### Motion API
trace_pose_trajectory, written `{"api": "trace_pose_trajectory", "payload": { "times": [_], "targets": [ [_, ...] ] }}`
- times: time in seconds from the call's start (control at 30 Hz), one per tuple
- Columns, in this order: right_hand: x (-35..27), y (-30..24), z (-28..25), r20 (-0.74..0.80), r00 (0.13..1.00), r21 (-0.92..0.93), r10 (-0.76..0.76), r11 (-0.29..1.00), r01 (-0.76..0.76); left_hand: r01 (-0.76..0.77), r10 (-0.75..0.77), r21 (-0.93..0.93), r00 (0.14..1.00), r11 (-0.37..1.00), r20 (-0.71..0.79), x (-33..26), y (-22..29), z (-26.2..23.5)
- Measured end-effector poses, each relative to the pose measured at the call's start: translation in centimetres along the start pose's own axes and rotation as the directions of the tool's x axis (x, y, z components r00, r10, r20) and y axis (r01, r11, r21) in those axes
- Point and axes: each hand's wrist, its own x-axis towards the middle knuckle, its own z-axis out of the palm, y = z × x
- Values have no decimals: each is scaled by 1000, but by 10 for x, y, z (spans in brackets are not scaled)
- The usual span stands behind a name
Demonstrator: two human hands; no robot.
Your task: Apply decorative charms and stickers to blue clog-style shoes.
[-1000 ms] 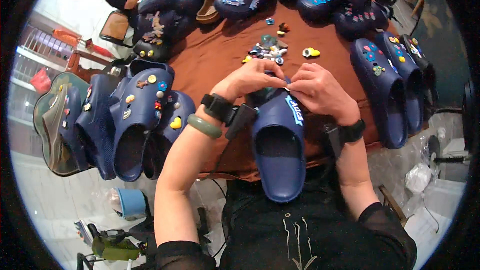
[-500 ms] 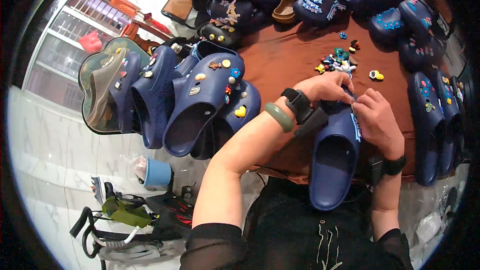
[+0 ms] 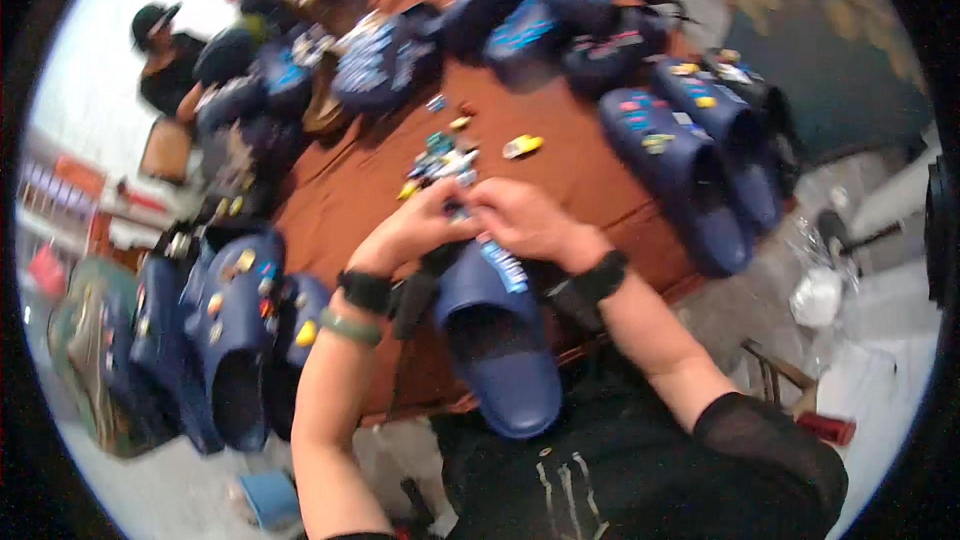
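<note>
A navy blue clog (image 3: 505, 365) lies in front of me, toe on the table and heel toward my lap. White-and-blue lettered charms (image 3: 503, 265) run along its right side. My left hand (image 3: 415, 228) is closed at the toe, a dark strap and a green bangle on its wrist. Against it, my right hand (image 3: 528, 220) has its fingers curled in a pinch over the toe; whatever the fingertips hold is hidden and blurred. Just beyond my hands lies a small heap of colourful shoe charms (image 3: 438, 162), with a yellow-and-white charm (image 3: 522, 146) to the right.
Decorated navy clogs (image 3: 240, 340) stand in a row at the left. More clogs (image 3: 690, 170) line the right edge of the brown-covered table (image 3: 580, 175), and others (image 3: 385, 65) crowd its far side. A person (image 3: 170, 60) is at the far left. A blue bin (image 3: 268, 498) stands on the floor.
My view has swung to the right, so everything sits further left and looks blurred. My hands have drawn together over the clog's toe; the right one has moved up from its side.
</note>
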Motion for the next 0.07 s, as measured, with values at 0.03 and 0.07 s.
{"api": "trace_pose_trajectory", "payload": {
  "times": [0.03, 0.07],
  "targets": [
    [5, -2, 8, 20, 999, -5, -31, 999, 31, -80, 76, -81, 996, 993, -51, -3, -31, -6],
    [4, 4, 1, 21, 999, -33, -34, 999, 34, -209, 211, 44, 975, 977, -64, 4, -21, -4]
  ]
}}
